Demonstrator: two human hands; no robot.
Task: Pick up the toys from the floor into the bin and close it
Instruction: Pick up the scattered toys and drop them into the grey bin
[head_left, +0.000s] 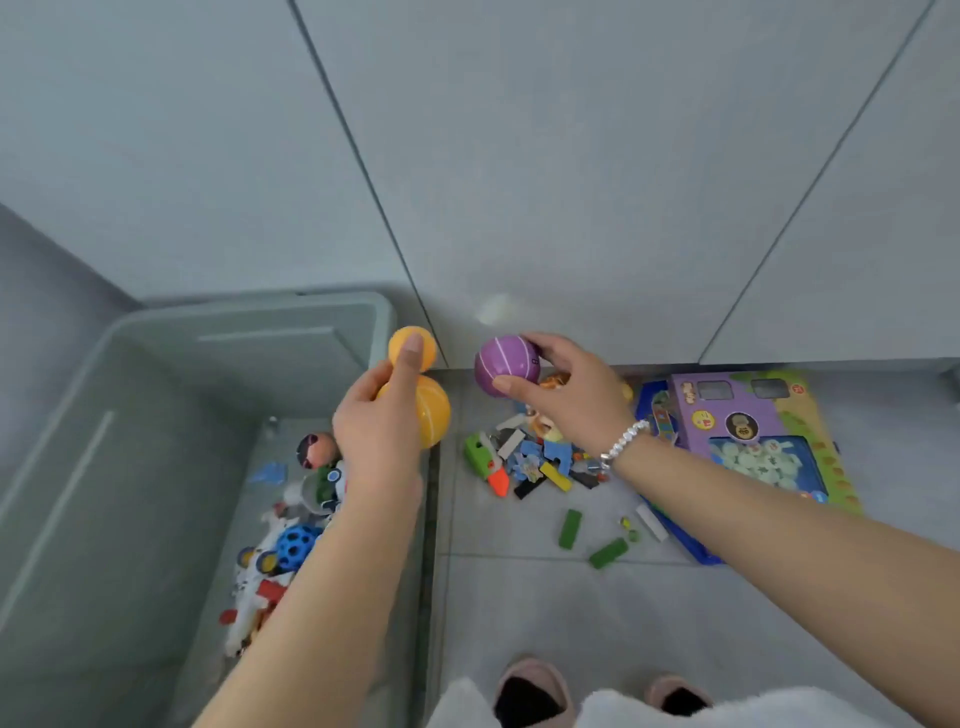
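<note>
My left hand (382, 431) grips two yellow-orange balls, a small ball (427, 347) above a larger striped ball (434, 413), right over the right rim of the grey translucent bin (156, 415). My right hand (563, 395) holds a purple striped ball (506, 364) above a heap of small toys (535, 460) on the floor. Inside the bin lie several toys, among them a blue holed ball (297, 542) and a round doll head (316, 449).
A purple boxed game (753, 431) lies on a blue flat box at the right, against the cupboard doors. Green blocks (570, 529) and marbles are scattered on the tiles. My slippered feet (535, 691) stand at the bottom edge. Grey wall panels rise behind.
</note>
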